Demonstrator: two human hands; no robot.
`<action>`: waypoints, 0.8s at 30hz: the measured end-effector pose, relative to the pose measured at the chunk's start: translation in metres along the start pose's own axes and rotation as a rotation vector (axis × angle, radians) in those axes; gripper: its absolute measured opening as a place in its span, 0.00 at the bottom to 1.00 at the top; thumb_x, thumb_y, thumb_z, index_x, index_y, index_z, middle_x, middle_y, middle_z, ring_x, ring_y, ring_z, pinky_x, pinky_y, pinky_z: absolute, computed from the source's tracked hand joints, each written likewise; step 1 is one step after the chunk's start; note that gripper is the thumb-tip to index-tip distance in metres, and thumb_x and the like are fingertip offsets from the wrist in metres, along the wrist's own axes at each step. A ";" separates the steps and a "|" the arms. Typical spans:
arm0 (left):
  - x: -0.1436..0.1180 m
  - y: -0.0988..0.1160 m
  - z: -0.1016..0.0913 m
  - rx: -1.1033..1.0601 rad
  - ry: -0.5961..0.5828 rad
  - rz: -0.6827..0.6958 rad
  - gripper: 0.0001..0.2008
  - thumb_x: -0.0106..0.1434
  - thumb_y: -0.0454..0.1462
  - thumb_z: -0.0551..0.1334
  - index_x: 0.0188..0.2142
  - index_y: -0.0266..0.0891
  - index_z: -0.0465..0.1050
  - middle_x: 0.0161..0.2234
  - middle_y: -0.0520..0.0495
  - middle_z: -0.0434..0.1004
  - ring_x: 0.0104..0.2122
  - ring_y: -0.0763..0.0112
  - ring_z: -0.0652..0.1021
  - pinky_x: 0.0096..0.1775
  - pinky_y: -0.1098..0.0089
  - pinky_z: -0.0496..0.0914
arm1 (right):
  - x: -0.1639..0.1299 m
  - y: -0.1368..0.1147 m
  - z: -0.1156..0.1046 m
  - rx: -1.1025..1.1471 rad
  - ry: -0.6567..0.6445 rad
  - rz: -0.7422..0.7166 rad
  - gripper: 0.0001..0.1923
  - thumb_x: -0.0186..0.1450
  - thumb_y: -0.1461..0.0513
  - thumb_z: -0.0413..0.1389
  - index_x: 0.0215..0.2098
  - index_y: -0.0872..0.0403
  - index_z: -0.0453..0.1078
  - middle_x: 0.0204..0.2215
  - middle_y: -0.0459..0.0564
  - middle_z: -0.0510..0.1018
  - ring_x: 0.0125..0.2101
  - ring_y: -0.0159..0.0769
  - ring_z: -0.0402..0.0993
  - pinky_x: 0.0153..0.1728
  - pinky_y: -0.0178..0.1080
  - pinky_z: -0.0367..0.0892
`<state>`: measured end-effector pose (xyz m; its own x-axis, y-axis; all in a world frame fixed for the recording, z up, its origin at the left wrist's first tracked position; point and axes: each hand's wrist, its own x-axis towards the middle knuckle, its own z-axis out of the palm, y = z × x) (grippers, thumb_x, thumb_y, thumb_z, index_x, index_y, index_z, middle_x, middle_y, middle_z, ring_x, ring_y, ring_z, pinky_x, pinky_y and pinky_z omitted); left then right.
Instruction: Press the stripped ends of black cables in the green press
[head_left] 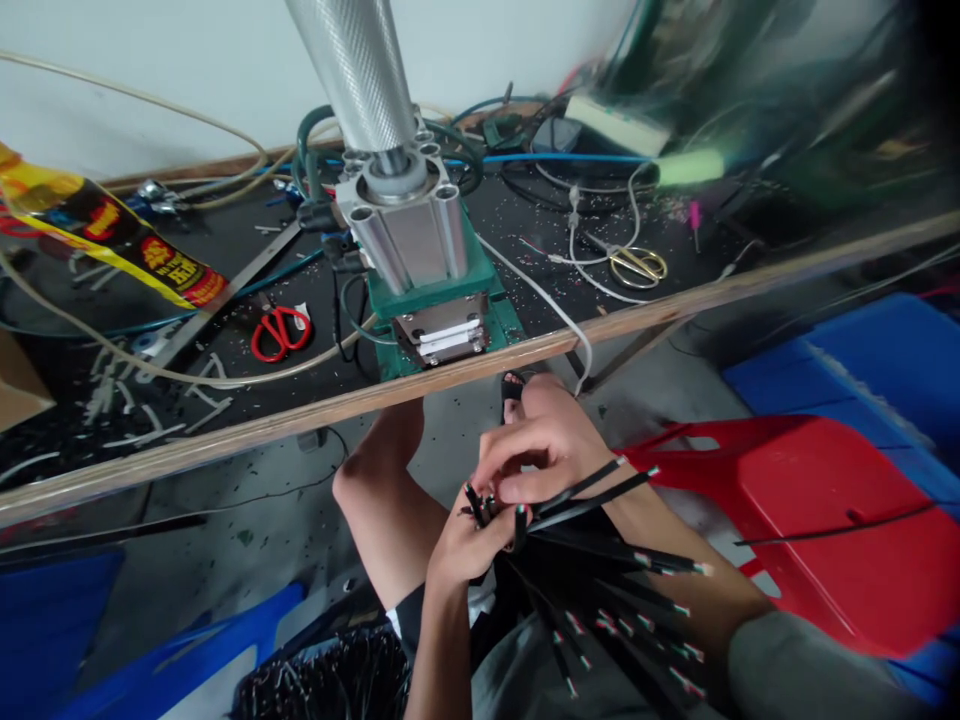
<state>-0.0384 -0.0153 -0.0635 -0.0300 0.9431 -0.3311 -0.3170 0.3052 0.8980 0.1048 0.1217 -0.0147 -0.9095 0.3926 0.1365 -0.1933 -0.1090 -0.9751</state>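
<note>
Over my lap, my left hand (474,540) is closed round a bunch of black cables (585,555). Their cut ends show small white, red and green wire tips, and many of them fan out to the right across my lap. Several short ends poke up between the left thumb and fingers. My right hand (536,458) is bent over the left one, thumb and fingertips pinched together at these short cable ends. Its fingertips partly hide what they grip.
Ahead is a workbench (315,405) with a pneumatic press (412,240), red-handled scissors (281,333), gold-handled scissors (637,267), a steel ruler (225,295) and a yellow-black bottle (112,230). A red stool (817,510) stands right; more black cables (322,675) lie lower left.
</note>
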 end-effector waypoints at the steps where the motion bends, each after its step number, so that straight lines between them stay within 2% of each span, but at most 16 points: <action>1: -0.001 -0.001 0.000 -0.003 0.019 -0.004 0.26 0.50 0.57 0.82 0.31 0.40 0.79 0.26 0.49 0.74 0.29 0.62 0.73 0.34 0.62 0.73 | -0.001 0.003 -0.002 0.004 -0.019 -0.021 0.11 0.72 0.56 0.70 0.46 0.56 0.87 0.39 0.53 0.85 0.33 0.32 0.80 0.33 0.33 0.72; 4: -0.003 -0.007 -0.003 0.001 0.107 0.009 0.27 0.50 0.58 0.81 0.30 0.41 0.76 0.28 0.49 0.74 0.30 0.63 0.73 0.36 0.62 0.72 | -0.004 0.010 -0.006 -0.039 -0.028 -0.136 0.10 0.71 0.58 0.71 0.43 0.57 0.87 0.37 0.53 0.86 0.34 0.33 0.82 0.36 0.34 0.74; 7: -0.003 -0.008 -0.008 0.037 0.114 0.019 0.26 0.51 0.58 0.81 0.32 0.42 0.77 0.30 0.49 0.75 0.31 0.62 0.74 0.36 0.62 0.73 | -0.004 0.012 -0.008 -0.120 -0.048 -0.166 0.11 0.72 0.56 0.70 0.45 0.57 0.87 0.37 0.52 0.86 0.33 0.32 0.81 0.35 0.33 0.73; 10: 0.000 0.002 -0.008 0.173 0.047 0.052 0.25 0.51 0.56 0.81 0.35 0.42 0.80 0.31 0.48 0.79 0.33 0.58 0.77 0.36 0.61 0.75 | -0.002 0.011 -0.011 -0.167 -0.103 -0.153 0.13 0.70 0.56 0.72 0.47 0.57 0.87 0.38 0.53 0.86 0.34 0.31 0.81 0.33 0.31 0.71; 12: 0.002 0.012 -0.005 0.233 -0.024 0.103 0.23 0.53 0.55 0.80 0.35 0.41 0.80 0.31 0.47 0.79 0.33 0.58 0.77 0.37 0.61 0.76 | 0.001 0.013 -0.014 -0.122 -0.141 -0.175 0.12 0.70 0.56 0.73 0.44 0.57 0.87 0.36 0.53 0.86 0.34 0.32 0.82 0.35 0.31 0.73; 15: 0.003 0.022 0.000 0.200 -0.145 0.168 0.23 0.57 0.55 0.78 0.32 0.41 0.77 0.28 0.50 0.73 0.30 0.64 0.72 0.34 0.64 0.72 | 0.006 0.021 -0.016 0.033 -0.199 -0.196 0.11 0.68 0.56 0.74 0.40 0.57 0.87 0.35 0.52 0.86 0.34 0.33 0.83 0.37 0.32 0.74; 17: 0.002 0.021 0.001 0.174 -0.168 0.176 0.24 0.58 0.57 0.77 0.30 0.41 0.74 0.26 0.52 0.69 0.28 0.68 0.68 0.32 0.66 0.68 | 0.006 0.026 -0.015 0.110 -0.212 -0.163 0.10 0.68 0.57 0.74 0.39 0.57 0.86 0.34 0.52 0.85 0.34 0.33 0.82 0.35 0.32 0.74; 21: 0.003 0.009 -0.002 0.179 -0.118 0.156 0.30 0.62 0.63 0.72 0.27 0.41 0.68 0.24 0.54 0.64 0.25 0.72 0.64 0.29 0.68 0.62 | 0.005 0.024 -0.003 0.125 -0.021 -0.088 0.11 0.72 0.57 0.70 0.35 0.57 0.84 0.32 0.50 0.82 0.30 0.30 0.78 0.31 0.31 0.69; 24: 0.006 0.005 -0.001 0.211 -0.164 0.134 0.33 0.62 0.63 0.72 0.21 0.42 0.64 0.20 0.55 0.59 0.24 0.72 0.61 0.27 0.67 0.58 | 0.009 0.013 0.010 0.170 0.183 -0.085 0.14 0.74 0.55 0.68 0.34 0.55 0.81 0.27 0.45 0.76 0.24 0.27 0.69 0.25 0.32 0.63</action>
<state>-0.0410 -0.0082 -0.0608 0.1004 0.9804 -0.1694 -0.1157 0.1806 0.9767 0.0904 0.1148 -0.0240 -0.8084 0.5643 0.1675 -0.3393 -0.2141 -0.9160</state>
